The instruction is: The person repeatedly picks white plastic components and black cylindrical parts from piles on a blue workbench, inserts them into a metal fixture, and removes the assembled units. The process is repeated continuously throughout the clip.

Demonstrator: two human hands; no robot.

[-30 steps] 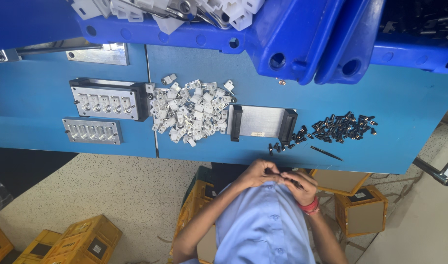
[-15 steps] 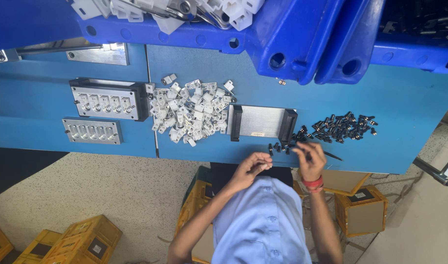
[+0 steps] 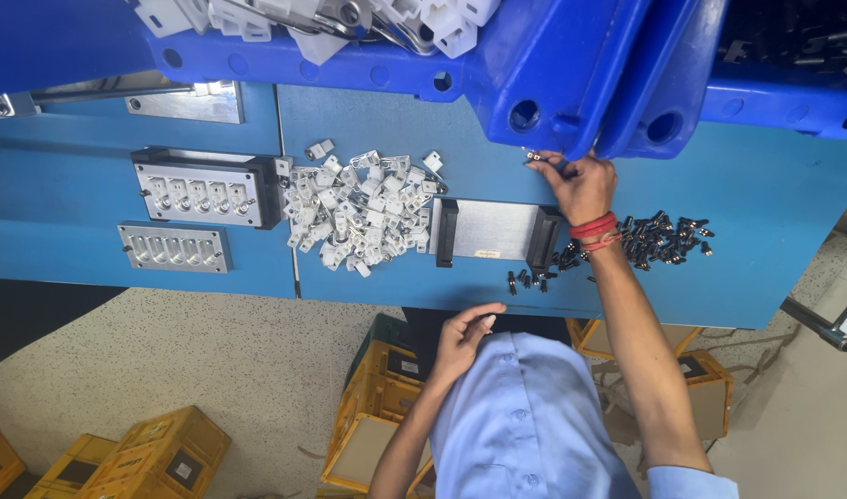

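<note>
My right hand (image 3: 582, 188), red bands at its wrist, reaches far across the blue table (image 3: 765, 185) to the foot of a blue bin (image 3: 553, 74). Its fingertips pinch a small metal part (image 3: 534, 157) lying there. My left hand (image 3: 465, 337) hangs below the table edge, close to my light blue shirt, fingers loosely curled; I cannot see anything in it. Between the hands lies a grey metal plate with black end blocks (image 3: 493, 231). A heap of small black parts (image 3: 664, 240) sits just right of my right wrist, with a few strays (image 3: 534, 277) near the front edge.
A pile of white plastic pieces (image 3: 359, 212) lies left of the plate. Further left are a black-framed fixture with several sockets (image 3: 201, 189) and a flat slotted metal plate (image 3: 174, 248). Blue bins of parts line the back. Yellow crates (image 3: 164, 453) stand on the speckled floor.
My hands were together near my chest. The right hand moved out past the black parts to the far side by the blue bin; the left stayed low near my shirt.
</note>
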